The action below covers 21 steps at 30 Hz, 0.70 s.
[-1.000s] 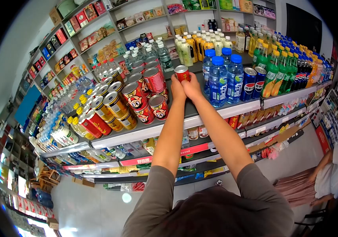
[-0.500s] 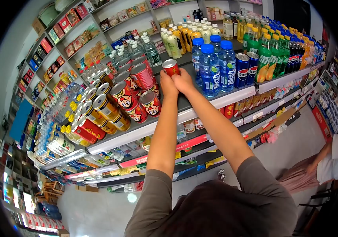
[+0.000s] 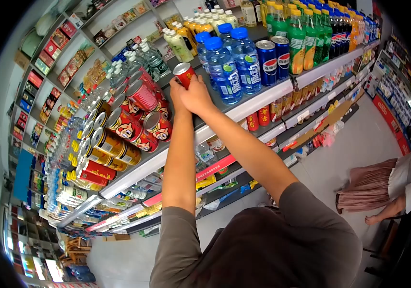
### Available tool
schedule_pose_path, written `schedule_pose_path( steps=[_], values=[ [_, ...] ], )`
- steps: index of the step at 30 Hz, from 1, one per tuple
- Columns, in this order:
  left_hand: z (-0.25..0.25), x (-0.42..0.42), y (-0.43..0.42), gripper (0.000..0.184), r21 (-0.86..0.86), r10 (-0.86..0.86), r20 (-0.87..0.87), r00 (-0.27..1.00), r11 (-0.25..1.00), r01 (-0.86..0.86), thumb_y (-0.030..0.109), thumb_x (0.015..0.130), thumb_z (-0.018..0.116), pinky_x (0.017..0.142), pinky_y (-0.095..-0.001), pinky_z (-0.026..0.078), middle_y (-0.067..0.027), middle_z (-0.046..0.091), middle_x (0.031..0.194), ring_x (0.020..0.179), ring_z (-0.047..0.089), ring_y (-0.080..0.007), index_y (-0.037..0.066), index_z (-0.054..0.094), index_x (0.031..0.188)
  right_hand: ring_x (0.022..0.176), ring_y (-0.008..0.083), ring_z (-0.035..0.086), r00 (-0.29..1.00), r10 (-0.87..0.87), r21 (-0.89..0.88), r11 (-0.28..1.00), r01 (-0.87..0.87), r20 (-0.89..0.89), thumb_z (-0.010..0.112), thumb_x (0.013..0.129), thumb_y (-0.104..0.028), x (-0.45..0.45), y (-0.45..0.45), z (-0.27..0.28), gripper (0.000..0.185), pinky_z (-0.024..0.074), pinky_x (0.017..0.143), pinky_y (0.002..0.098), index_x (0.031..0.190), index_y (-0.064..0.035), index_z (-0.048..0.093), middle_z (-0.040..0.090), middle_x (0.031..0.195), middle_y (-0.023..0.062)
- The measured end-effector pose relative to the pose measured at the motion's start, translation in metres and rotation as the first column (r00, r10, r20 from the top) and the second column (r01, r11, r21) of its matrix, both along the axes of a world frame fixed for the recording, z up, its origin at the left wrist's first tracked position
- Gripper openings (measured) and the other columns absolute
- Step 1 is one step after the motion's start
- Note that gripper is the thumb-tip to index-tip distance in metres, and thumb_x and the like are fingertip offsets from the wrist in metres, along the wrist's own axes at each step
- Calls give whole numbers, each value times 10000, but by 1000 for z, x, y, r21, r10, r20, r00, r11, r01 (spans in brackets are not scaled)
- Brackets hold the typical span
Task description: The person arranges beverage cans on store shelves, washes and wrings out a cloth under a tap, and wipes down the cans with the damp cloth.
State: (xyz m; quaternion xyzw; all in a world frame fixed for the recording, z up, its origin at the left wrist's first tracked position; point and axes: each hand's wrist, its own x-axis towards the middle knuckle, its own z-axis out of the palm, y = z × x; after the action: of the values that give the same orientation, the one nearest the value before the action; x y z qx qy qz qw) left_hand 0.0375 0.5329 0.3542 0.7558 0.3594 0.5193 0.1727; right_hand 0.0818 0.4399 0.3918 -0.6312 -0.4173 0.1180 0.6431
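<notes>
Left hand (image 3: 177,95) and right hand (image 3: 197,95) together, grip closed around lower part of red can (image 3: 183,71) — its silver top stays free above fingers. Can is over shelf (image 3: 263,99), between blue-capped bottles (image 3: 225,77) and cartoon-face cans (image 3: 157,126) — contact with shelf I cannot tell.

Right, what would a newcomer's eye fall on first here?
A red can, clasped by the left hand and right hand in the upper middle, likely catches the eye first. Just right of it stand blue-capped bottles. Stacked cans with cartoon faces sit to its lower left.
</notes>
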Motion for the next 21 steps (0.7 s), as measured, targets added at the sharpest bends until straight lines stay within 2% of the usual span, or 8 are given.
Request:
schedule_pose_path(
  steps=[2,5,8,11,12,19,21],
  values=[
    [-5,2,7,568,85,-24,1,1000,996,24,203,801,737,845,-422,524,-293,651,1079,994,665,-386,-77,472,1219,1315,560,367,1000,0,-18,1000,0,-6,526,889,-557,-1,3,-5,873,323,1119,498,1309,197,390,320,1408,459],
    [-11,5,19,567,21,-58,46,997,998,57,211,808,727,848,-420,523,-292,647,1093,1006,664,-384,-79,469,1221,1312,558,370,999,-12,-1,1000,12,-41,540,890,-546,1,5,-8,869,325,1118,494,1316,194,381,325,1402,461],
    [-8,1,11,553,-14,-115,27,993,993,116,205,829,724,819,-394,537,-254,669,1079,961,679,-320,-42,463,1250,1311,556,373,996,56,39,998,-53,-74,546,898,-531,6,4,-7,855,324,1117,490,1316,195,376,326,1400,461],
    [-1,2,-3,550,-50,-175,22,984,983,175,200,843,723,800,-376,546,-228,683,1070,932,690,-278,-18,458,1273,1212,489,509,997,-45,71,996,50,-64,612,879,-474,4,8,-9,769,416,1031,451,1264,174,462,486,1297,393],
    [-1,3,-3,555,-48,-177,23,984,983,178,201,842,724,800,-376,546,-228,684,1070,933,691,-278,-19,456,1276,1324,546,363,992,55,40,998,-51,-113,554,899,-536,6,5,-7,860,320,1122,474,1331,185,374,316,1405,464],
    [-2,7,0,592,-56,-175,35,984,983,177,203,835,733,803,-377,548,-229,686,1074,938,696,-279,-24,445,1299,1338,549,342,995,49,37,998,-46,-87,531,905,-574,9,4,-7,907,302,1137,458,1358,190,348,292,1416,471],
    [-3,10,1,603,-56,-175,38,984,983,177,204,833,736,804,-377,548,-229,687,1076,939,697,-279,-26,441,1306,1339,532,358,995,39,28,999,-37,-94,572,893,-501,8,3,-5,854,312,1134,448,1359,183,362,314,1419,452]
  ],
)
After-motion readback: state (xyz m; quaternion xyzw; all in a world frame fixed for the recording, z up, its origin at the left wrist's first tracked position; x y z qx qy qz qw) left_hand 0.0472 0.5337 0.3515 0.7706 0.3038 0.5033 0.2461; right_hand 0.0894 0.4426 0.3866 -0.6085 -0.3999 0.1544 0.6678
